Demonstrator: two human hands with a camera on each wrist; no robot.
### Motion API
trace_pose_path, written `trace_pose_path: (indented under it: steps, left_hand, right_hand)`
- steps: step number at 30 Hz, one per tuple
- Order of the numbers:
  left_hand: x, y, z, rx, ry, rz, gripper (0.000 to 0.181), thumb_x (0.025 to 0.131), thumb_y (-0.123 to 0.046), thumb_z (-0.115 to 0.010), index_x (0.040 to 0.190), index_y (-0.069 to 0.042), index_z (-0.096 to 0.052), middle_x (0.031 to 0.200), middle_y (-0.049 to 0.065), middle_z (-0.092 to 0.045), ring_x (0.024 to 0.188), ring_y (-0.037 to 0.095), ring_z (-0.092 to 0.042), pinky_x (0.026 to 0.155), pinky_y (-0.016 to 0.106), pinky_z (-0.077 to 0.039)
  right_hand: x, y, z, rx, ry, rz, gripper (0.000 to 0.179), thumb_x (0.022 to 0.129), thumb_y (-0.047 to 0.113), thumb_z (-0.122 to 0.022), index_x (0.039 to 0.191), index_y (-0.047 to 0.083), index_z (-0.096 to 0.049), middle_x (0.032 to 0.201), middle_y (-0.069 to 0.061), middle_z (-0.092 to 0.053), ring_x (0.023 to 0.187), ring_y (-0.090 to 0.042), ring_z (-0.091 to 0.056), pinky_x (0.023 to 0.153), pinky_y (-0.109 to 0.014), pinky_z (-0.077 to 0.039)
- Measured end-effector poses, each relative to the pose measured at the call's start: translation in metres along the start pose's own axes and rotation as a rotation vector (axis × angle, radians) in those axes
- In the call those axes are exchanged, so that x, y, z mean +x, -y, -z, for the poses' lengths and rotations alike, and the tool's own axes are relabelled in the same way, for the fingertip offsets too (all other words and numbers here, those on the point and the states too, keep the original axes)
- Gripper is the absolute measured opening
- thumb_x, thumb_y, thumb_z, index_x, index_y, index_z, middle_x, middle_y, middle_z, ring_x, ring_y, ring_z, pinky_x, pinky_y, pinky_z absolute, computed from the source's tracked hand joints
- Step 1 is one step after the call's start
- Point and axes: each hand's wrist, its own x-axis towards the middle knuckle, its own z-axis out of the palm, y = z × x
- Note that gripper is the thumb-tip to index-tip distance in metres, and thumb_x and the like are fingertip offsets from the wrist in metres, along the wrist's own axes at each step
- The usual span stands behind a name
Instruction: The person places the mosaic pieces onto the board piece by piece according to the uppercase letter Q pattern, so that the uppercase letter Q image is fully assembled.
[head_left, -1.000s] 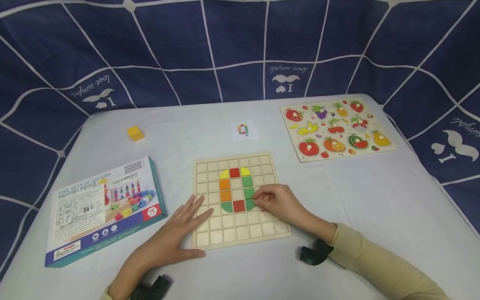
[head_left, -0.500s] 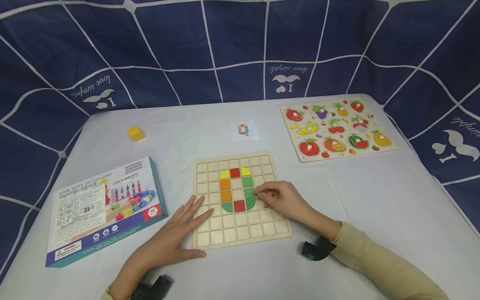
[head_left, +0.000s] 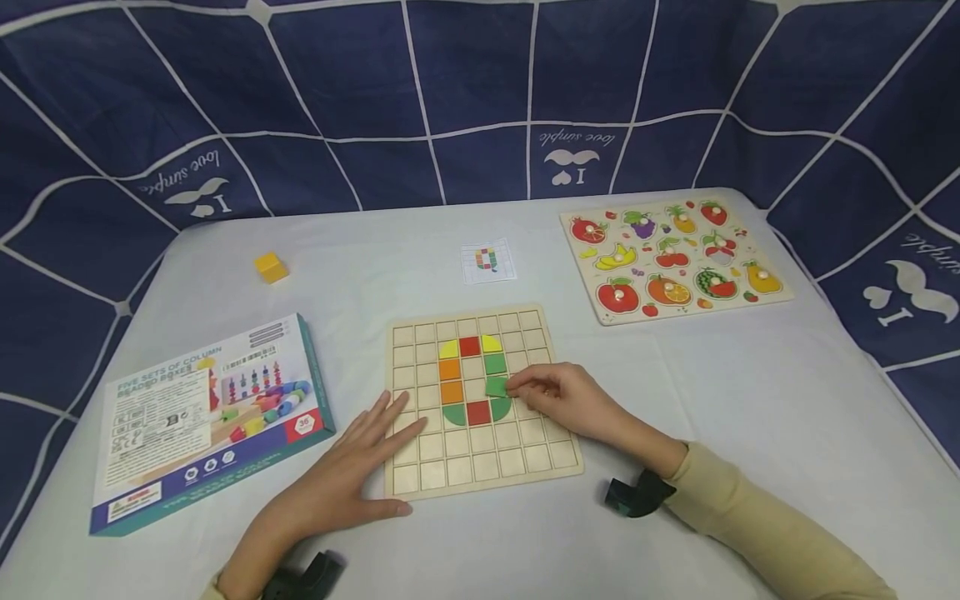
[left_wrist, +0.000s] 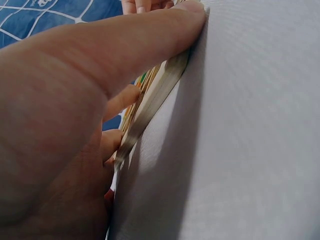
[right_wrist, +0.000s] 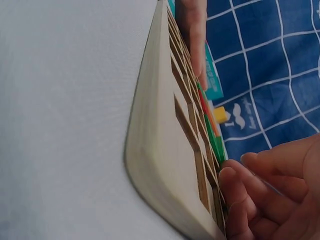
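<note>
A square wooden grid board (head_left: 471, 468) lies in the middle of the table, carrying a ring of red, orange, yellow and green tiles. On the ring's right side, my right hand (head_left: 558, 400) pinches a green square tile (head_left: 497, 387) at its right edge; the tile sits askew over its cell. Just below it lies a green quarter-round tile (head_left: 500, 408). My left hand (head_left: 348, 477) rests with spread fingers on the board's left edge, its thumb near the front left corner. In the left wrist view, the thumb (left_wrist: 140, 37) stretches along the board's side.
A small pattern card (head_left: 488, 261) lies behind the board, showing a similar coloured ring. A fruit puzzle board (head_left: 652, 310) is at the back right. On the left are a beaded-toy box (head_left: 161, 408) and, farther back, yellow blocks (head_left: 271, 267).
My right fingers have shifted slightly up from beside the green quarter-round tile to the green square tile, which now sits tilted and a little to the left. My left hand has stayed still.
</note>
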Motion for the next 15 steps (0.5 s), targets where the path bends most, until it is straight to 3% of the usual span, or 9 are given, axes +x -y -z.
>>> trace_pose_path:
  steps: [7,12,15]
  left_hand:
    - [-0.0003,0.0003,0.0002,0.002,-0.016,-0.022,0.104,0.063,-0.037,-0.086,0.148,-0.027,-0.028,0.156,-0.001,-0.006,0.14,0.023,0.002,0.108,0.026,0.004]
    - [-0.0006,-0.0001,0.0007,-0.001,-0.013,-0.02,0.103,0.063,-0.037,-0.085,0.148,-0.027,-0.028,0.156,-0.001,-0.006,0.14,0.023,0.002,0.109,0.028,0.004]
    - [-0.0005,-0.0004,0.0009,0.005,-0.002,-0.01,0.103,0.064,-0.038,-0.085,0.149,-0.028,-0.027,0.156,-0.002,-0.005,0.14,0.022,0.003,0.109,0.029,0.003]
  right_hand:
    - [-0.0018,0.0009,0.006,0.019,-0.009,0.081,0.019,0.088,0.003,-0.063,0.105,0.006,-0.07,0.1,0.001,-0.067,0.075,-0.014,-0.058,0.061,-0.025,-0.049]
    - [-0.0012,-0.0002,0.0015,-0.132,0.093,0.209,0.022,0.089,0.009,-0.064,0.11,0.012,-0.071,0.113,0.007,-0.064,0.1,-0.009,-0.053,0.08,-0.028,-0.046]
    - [-0.0005,-0.002,-0.0015,-0.234,0.115,0.253,0.024,0.09,0.014,-0.063,0.113,0.015,-0.07,0.123,0.006,-0.059,0.109,-0.01,-0.045,0.087,-0.032,-0.042]
